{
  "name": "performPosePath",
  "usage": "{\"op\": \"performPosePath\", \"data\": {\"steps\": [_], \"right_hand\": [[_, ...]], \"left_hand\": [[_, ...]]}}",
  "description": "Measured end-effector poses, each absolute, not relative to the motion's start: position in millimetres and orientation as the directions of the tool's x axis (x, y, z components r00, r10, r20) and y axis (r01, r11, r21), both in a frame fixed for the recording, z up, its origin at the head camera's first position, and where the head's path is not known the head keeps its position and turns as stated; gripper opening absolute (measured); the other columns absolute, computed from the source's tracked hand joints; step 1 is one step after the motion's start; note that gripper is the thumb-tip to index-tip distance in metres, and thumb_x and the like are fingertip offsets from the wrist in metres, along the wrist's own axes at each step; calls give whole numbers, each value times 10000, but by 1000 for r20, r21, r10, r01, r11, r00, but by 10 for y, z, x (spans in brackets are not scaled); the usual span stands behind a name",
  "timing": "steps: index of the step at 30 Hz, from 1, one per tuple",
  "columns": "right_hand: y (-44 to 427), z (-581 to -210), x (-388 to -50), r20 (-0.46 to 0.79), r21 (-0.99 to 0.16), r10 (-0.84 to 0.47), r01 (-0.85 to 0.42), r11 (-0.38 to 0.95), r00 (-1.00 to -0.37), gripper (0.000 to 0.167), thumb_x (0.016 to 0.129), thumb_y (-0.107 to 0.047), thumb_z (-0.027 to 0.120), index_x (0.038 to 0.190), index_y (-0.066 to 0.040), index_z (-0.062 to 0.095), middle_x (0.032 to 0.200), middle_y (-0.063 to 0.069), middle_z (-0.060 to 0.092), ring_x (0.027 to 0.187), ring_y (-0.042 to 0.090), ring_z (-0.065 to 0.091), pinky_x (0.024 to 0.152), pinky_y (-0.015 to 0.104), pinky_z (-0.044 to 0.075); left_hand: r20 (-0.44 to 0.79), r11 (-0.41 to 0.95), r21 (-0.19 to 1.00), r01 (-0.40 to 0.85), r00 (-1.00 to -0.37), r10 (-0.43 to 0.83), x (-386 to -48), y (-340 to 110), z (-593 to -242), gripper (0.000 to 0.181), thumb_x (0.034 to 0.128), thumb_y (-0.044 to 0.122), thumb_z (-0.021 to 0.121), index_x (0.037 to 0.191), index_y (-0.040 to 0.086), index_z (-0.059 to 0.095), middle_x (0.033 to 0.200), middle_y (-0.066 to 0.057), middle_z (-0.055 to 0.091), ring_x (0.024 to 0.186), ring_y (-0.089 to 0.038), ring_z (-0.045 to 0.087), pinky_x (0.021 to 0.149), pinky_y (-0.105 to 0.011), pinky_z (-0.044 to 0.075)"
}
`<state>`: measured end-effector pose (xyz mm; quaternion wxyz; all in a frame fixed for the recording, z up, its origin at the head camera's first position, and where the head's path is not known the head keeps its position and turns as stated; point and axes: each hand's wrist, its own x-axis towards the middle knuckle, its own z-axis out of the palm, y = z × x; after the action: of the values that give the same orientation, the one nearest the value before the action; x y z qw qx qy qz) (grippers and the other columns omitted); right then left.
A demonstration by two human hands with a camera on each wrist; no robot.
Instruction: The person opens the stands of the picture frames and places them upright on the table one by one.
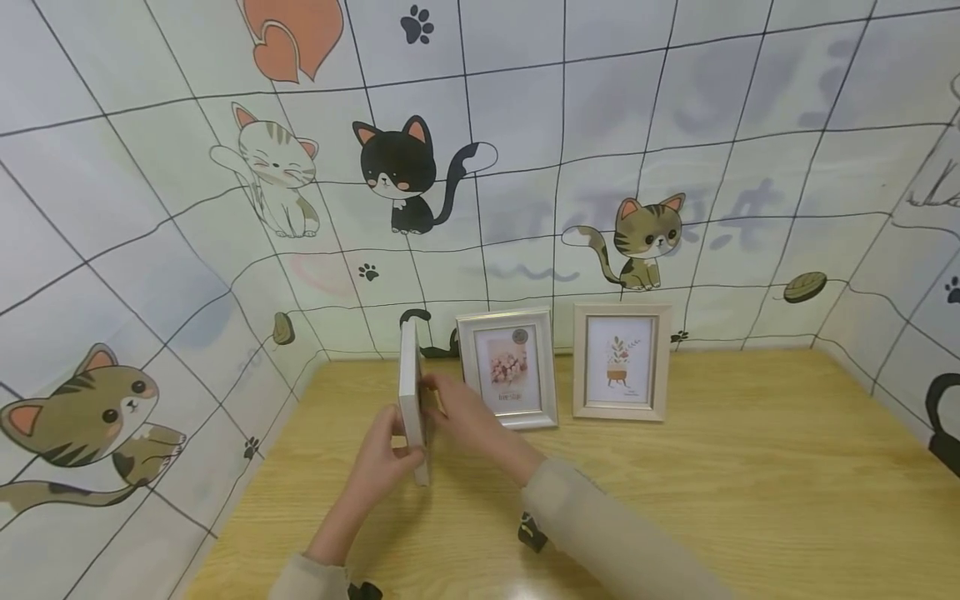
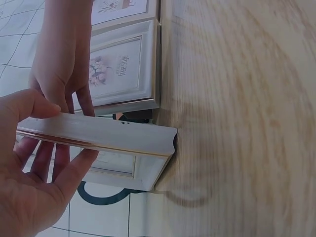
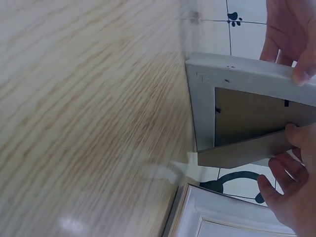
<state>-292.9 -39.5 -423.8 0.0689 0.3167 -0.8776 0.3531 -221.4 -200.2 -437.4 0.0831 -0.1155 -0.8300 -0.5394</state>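
A white picture frame (image 1: 408, 379) stands edge-on at the left of the table, its front facing left. My left hand (image 1: 378, 458) grips its near edge, thumb on the back side and fingers over the front in the left wrist view. Behind the frame, my right hand (image 3: 294, 177) pinches the brown support leg (image 3: 242, 150), which is swung out from the brown backing (image 3: 252, 116). The fingers of the right hand are partly hidden in the head view. The lower edge of the frame appears to touch the table.
Right of the held frame, a silvery-white frame (image 1: 468, 367) with a flower picture leans upright. Beyond it stands a beige frame (image 1: 660, 367) with a plant picture. The wooden table (image 1: 750, 467) meets a cat-patterned wall covering (image 1: 517, 217). A black object (image 1: 947, 421) is at the right edge.
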Motion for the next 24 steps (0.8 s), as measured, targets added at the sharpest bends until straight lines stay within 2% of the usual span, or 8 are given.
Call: {"op": "performPosePath", "data": {"steps": [7,11,14,19,24], "right_hand": [[-394,-4260,-2949,350,-439,-539,-643,628,-766,409,1000,-211,581,1363,-60,471,1336,138,597,1261,262,576,1103,393,471],[-381,-4247,-2948,334,-428,-547,-641,637,-767,398,1008,-217,567,1357,-60,459,1320,143,588,1215,266,604,1055,386,511],[-372,-4234,-2955,348,-376,-560,-659,651,-752,383,1005,-230,572,1329,-53,471,1274,132,586,1146,252,628,1002,361,543],[-359,-4218,-2951,396,-273,-582,-697,663,-710,347,999,-251,586,1261,-39,504,1174,108,584,1064,221,614,963,339,547],[-347,-4196,-2926,382,-291,-581,-690,662,-719,405,991,-260,602,1312,-35,502,1229,103,582,1134,215,601,1023,329,522]], "left_hand": [[253,442,861,252,-966,59,-2187,-1947,-4347,335,774,-139,626,1040,14,492,1160,-152,520,1056,-290,577,851,-343,613],[251,493,838,234,-967,31,-2151,-1897,-4304,283,773,-124,617,971,6,463,1158,-177,527,1110,-366,606,864,-342,610],[249,527,821,219,-968,15,-2113,-1869,-4272,263,781,-114,608,953,5,449,1168,-188,518,1141,-393,601,878,-359,604],[244,558,806,198,-970,-9,-2048,-1856,-4236,261,796,-115,605,961,9,445,1171,-177,507,1163,-386,584,905,-372,595],[254,585,787,198,-967,-15,-2021,-1850,-4233,253,814,-103,620,952,15,445,1147,-162,509,1137,-352,589,895,-374,601]]}}
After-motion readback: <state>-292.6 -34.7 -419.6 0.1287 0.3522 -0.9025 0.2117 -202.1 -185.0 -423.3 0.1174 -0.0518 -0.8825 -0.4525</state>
